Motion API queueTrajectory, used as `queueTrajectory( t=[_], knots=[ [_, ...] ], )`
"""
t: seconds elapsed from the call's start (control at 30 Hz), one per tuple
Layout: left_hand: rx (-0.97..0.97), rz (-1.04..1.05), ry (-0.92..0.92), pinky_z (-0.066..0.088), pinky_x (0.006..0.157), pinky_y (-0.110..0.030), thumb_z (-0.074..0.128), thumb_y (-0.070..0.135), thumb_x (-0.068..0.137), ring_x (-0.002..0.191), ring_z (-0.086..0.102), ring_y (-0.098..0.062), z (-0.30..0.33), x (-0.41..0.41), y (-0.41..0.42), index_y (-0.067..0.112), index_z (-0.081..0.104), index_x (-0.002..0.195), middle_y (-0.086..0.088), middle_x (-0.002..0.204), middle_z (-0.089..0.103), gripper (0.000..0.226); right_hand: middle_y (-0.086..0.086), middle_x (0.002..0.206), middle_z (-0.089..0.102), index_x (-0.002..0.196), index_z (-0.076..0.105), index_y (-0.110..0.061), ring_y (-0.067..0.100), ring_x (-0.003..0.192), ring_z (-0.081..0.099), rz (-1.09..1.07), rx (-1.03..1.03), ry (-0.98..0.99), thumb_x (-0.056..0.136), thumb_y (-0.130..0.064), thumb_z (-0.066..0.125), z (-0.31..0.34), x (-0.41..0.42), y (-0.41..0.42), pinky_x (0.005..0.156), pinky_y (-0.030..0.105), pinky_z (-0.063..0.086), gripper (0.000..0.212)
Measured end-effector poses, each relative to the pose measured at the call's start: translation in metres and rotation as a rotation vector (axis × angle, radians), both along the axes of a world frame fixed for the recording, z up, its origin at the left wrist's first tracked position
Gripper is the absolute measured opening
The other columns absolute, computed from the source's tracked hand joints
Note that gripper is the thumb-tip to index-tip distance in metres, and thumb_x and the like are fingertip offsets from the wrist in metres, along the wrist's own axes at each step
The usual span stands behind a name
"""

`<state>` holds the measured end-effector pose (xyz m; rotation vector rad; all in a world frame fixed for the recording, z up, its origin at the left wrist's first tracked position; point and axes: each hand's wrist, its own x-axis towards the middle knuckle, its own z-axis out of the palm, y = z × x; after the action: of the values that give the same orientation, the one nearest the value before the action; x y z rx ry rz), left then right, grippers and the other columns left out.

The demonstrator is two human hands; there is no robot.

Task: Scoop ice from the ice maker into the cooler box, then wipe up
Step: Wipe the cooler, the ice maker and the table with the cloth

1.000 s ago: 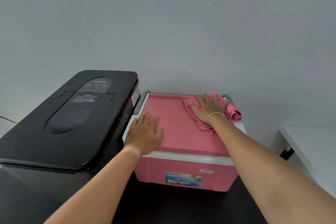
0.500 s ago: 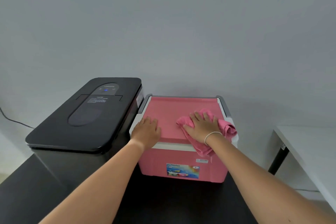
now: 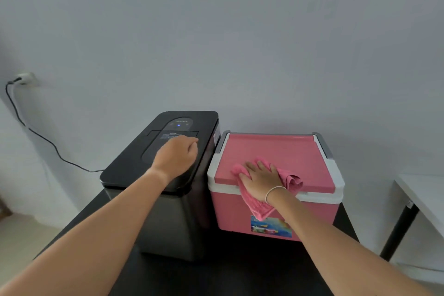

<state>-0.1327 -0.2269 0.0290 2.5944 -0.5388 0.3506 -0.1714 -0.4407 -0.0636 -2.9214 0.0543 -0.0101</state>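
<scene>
A pink cooler box (image 3: pixel 276 151) with a white rim stands closed on the dark table, right of the black ice maker (image 3: pixel 134 163), whose lid is down. My right hand (image 3: pixel 260 179) presses flat on a pink cloth (image 3: pixel 289 179) at the front edge of the cooler lid; part of the cloth hangs over the front wall. My left hand (image 3: pixel 177 155) hovers over the ice maker's lid with fingers loosely curled and nothing in it. No ice or scoop is visible.
Both appliances stand on a dark table (image 3: pixel 228 271) against a grey wall. A black power cord (image 3: pixel 36 137) runs from a wall socket (image 3: pixel 24 78) to the ice maker. A white table (image 3: pixel 422 194) with a black leg stands at the right.
My left hand left the cooler lid and moved left over the ice maker. My right hand dragged the cloth from the lid's back right toward its front edge. The view pulled back.
</scene>
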Motion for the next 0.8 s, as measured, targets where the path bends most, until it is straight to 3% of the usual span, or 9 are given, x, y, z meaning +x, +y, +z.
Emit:
queueTrajectory(
  t=[0.07,0.3,0.57,0.73,0.8],
  knots=[
    [-0.027,0.036,-0.016,0.04,0.096,-0.029,0.04,0.019,0.093,0.118,0.055,-0.019,0.002,0.009,0.023,0.014,0.064,0.118,0.0,0.123,0.063,0.035,-0.003,0.159,0.011,0.151,0.017,-0.023,0.019,0.147,0.005,-0.009,0.028,0.015,0.102,-0.042,0.015,0.0,0.005,0.013,0.119,0.045,0.001,0.053],
    [-0.009,0.074,-0.017,0.039,0.095,-0.034,0.038,0.014,0.093,0.12,0.052,-0.027,-0.007,0.05,0.092,0.007,0.06,0.121,-0.006,0.124,0.061,0.035,0.001,0.158,0.017,0.148,0.025,-0.022,0.018,0.147,0.007,-0.106,0.13,-0.038,0.101,-0.041,0.013,0.0,0.032,0.062,0.119,0.044,0.003,0.052],
    [0.011,0.065,0.056,0.04,0.091,-0.037,0.036,0.012,0.094,0.111,0.051,-0.032,-0.019,0.103,0.133,-0.004,0.053,0.112,-0.017,0.12,0.055,0.03,0.001,0.15,0.035,0.141,0.036,-0.025,0.023,0.142,0.024,-0.331,-0.062,-0.152,0.097,-0.041,0.012,-0.018,0.062,0.098,0.116,0.047,0.016,0.052],
    [0.048,-0.009,0.063,0.031,0.105,-0.035,0.036,0.016,0.097,0.132,0.039,-0.027,-0.025,0.113,0.137,0.003,0.048,0.131,-0.013,0.143,0.043,0.039,0.0,0.156,0.023,0.146,0.027,-0.025,0.026,0.146,0.012,-0.383,-0.007,-0.081,0.1,-0.039,0.016,-0.012,0.08,0.098,0.118,0.05,0.008,0.049],
    [0.035,-0.026,0.062,0.03,0.102,-0.033,0.037,0.014,0.098,0.129,0.041,-0.027,-0.028,0.114,0.137,-0.001,0.051,0.127,-0.017,0.138,0.046,0.036,0.0,0.158,0.018,0.149,0.022,-0.025,0.026,0.147,0.009,-0.393,-0.006,-0.041,0.101,-0.04,0.016,-0.01,0.085,0.097,0.117,0.05,0.006,0.051]
  ],
)
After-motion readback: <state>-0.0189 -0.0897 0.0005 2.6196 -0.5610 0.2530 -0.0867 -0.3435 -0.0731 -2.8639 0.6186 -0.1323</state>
